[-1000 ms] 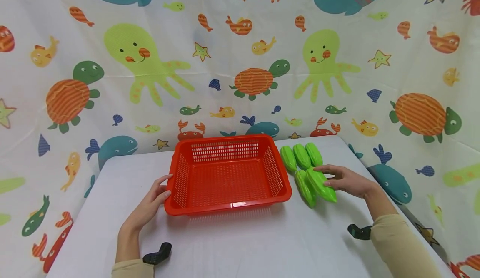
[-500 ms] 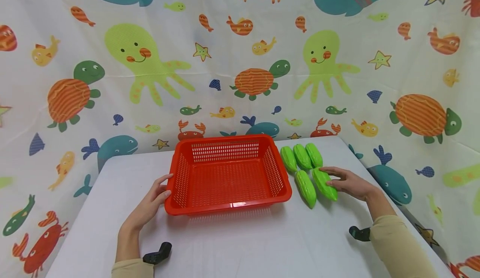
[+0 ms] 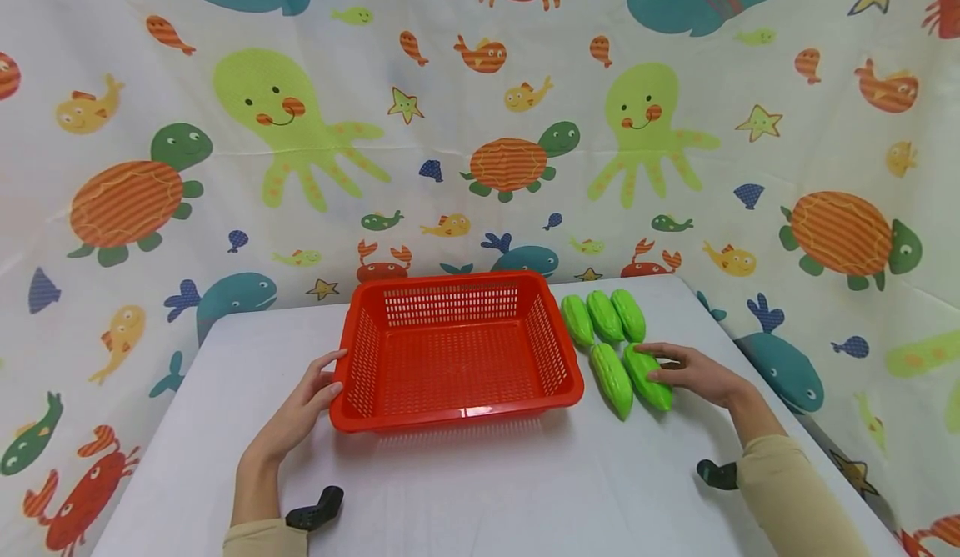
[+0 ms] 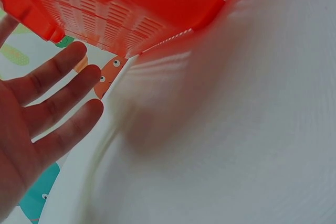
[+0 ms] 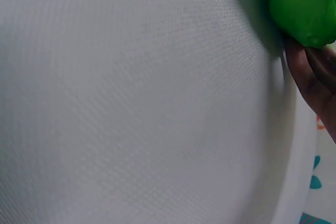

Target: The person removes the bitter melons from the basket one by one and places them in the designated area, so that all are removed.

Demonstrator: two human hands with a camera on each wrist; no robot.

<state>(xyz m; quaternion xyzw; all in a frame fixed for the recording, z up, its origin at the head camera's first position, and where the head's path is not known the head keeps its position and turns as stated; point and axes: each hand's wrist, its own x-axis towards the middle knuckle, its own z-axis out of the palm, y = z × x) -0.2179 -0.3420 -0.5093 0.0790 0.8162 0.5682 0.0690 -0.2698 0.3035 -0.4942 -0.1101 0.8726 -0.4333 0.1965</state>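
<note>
A red plastic basket (image 3: pixel 453 365) stands on the white table, tilted toward the viewer. My left hand (image 3: pixel 302 407) is at its left rim, index finger and thumb touching the edge. In the left wrist view the other fingers (image 4: pixel 65 129) extend straight and spread beside the basket wall. My right hand (image 3: pixel 693 371) holds a bright green ridged fruit (image 3: pixel 643 371), shaped like a star fruit, with fingers at its far end and thumb on its side. In the right wrist view this green fruit (image 5: pixel 304 9) is partly cut off by the frame.
Close by on the left lies another green ridged fruit (image 3: pixel 612 380). Behind are three more in a row, the middle fruit (image 3: pixel 604 316) among them, near the basket's right side. A sea-animal curtain (image 3: pixel 480 123) hangs behind the table (image 3: pixel 480 490).
My right hand has moved the green fruit right and laid it down, apart from its neighbour, which it overlapped before. The left hand and basket have stayed put.
</note>
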